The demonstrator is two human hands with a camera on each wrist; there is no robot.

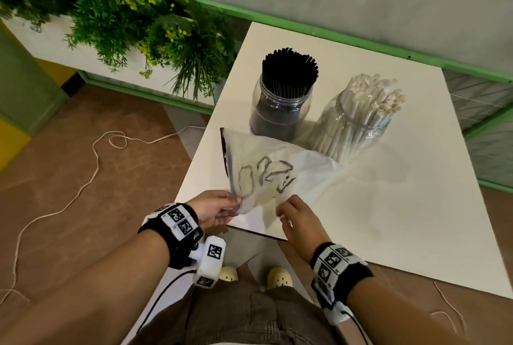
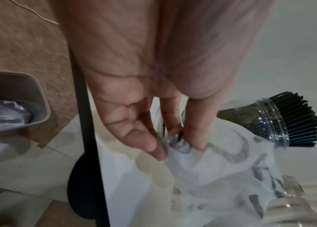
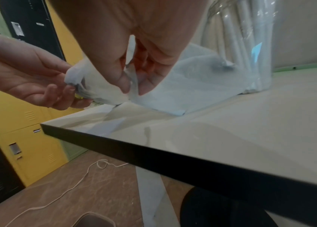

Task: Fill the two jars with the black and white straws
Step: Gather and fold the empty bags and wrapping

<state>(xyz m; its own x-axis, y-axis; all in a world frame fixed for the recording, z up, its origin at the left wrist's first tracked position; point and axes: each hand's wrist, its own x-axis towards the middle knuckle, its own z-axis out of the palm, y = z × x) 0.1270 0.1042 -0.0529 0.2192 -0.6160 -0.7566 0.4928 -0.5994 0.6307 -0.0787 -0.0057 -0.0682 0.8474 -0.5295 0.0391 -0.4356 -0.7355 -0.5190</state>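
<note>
Fingers of the left hand point(image 1: 213, 207) pinch the near corner of a thin white plastic bag point(image 1: 273, 175) with grey printing, thumb pressed against fingertips over a bunched bit of film. Just beside it, the right hand point(image 1: 295, 215) pinches the same edge of the bag; the right wrist view shows film caught between thumb and forefinger, though blur makes the exact grip hard to read. Both hands sit at the near corner of the white table point(image 1: 388, 205), and the bag is lifted off it at the hands, its far end lying on the tabletop against the jars.

Behind the bag stand two clear jars side by side. The left jar point(image 1: 280, 111) is packed with black straws point(image 1: 290, 71) standing upright. The right jar point(image 1: 358, 125) holds white straws point(image 1: 374, 94) that lean to the right.

Below the table's left edge, the left wrist view shows a bin point(image 2: 17, 101) on the floor with crumpled plastic inside. A pale cord point(image 1: 91, 175) trails across the brown floor, and green plants point(image 1: 133, 11) fill the far left.
</note>
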